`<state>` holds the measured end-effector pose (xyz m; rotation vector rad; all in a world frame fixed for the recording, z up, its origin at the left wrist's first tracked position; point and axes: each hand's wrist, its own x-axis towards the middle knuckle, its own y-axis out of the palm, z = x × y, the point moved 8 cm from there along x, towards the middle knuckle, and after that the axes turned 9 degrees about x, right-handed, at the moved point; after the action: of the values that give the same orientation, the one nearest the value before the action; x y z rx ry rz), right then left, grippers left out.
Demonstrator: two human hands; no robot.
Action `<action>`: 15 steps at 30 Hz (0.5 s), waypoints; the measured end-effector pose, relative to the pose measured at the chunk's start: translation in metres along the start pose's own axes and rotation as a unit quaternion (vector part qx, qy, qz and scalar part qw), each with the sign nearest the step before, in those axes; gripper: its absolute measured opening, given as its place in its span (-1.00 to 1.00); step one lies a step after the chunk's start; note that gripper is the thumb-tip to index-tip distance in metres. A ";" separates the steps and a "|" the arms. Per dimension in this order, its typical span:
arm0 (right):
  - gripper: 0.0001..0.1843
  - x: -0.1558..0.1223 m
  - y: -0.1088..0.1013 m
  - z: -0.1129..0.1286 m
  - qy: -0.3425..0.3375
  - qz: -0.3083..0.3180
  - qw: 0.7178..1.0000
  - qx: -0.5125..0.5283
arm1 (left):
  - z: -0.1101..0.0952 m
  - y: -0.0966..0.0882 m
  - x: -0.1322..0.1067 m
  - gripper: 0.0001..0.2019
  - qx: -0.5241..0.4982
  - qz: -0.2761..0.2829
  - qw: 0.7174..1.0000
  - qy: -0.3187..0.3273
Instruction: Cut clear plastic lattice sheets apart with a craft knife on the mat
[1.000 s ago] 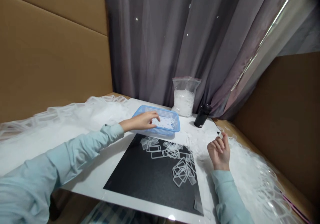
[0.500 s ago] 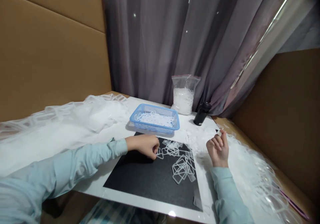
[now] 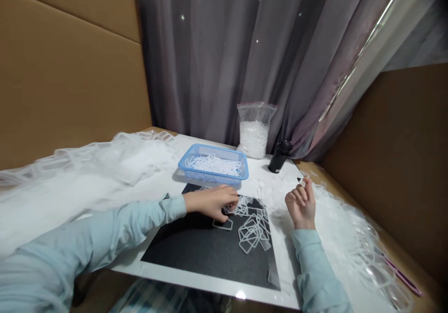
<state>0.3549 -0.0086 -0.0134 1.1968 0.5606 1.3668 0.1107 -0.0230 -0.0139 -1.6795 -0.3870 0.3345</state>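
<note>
My left hand hangs curled over the black mat, its fingers at the edge of a heap of clear plastic rounded-rectangle frames. One loose frame lies just below its thumb. The hand hides part of the heap, so I cannot tell whether it grips anything. My right hand is raised beside the mat, with finger and thumb pinched on a small white scrap.
A blue plastic basket of white shreds stands behind the mat, with a zip bag of white shreds and a black bottle farther back. White netting lies heaped on the right, and more on the left. Cardboard panels and a grey curtain enclose the table.
My left hand has moved from the basket down onto the mat and rightward to the frames. My right hand stays raised. The view has tilted slightly.
</note>
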 end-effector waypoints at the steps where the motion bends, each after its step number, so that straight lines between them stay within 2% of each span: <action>1: -0.88 0.000 0.000 0.000 0.001 0.000 1.000 -0.002 | 0.002 -0.001 0.003 -0.66 0.006 -0.013 1.000 -0.003; 4: -0.87 0.000 0.000 0.000 0.003 -0.002 1.000 -0.009 | 0.003 0.003 0.010 -0.48 0.012 -0.022 1.000 0.005; 9: -0.87 0.000 0.000 0.001 0.001 -0.005 1.000 -0.017 | 0.001 0.011 0.014 -0.72 0.005 0.003 1.000 0.028; 15: -0.86 0.000 0.000 0.001 0.000 -0.004 1.000 -0.023 | -0.004 0.013 0.006 -0.78 -0.016 0.039 0.998 0.046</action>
<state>0.3557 -0.0092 -0.0128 1.1561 0.5300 1.3648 0.1189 -0.0253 -0.0262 -1.7367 -0.2606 0.3086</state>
